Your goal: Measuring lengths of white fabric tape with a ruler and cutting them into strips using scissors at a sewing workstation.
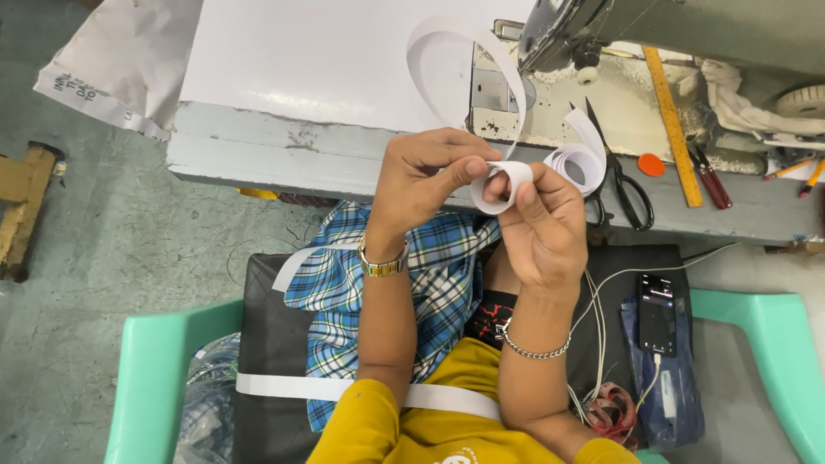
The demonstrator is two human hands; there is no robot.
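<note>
left hand (425, 176) + right hand (540, 225) both pinch long white fabric strip (503, 179) | black scissors (623, 185) at 3 o'clock on grey counter (258, 146) | we'd keep fold edges aligned, strip taut

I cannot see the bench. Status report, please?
Left hand and right hand both pinch white strip, folding its end. Scissors lie beyond. Nothing blocks.

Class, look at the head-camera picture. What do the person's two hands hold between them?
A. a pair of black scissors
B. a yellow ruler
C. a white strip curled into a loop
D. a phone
C: the left hand and right hand pinch a curled white strip; the scissors lie on the table.
</note>
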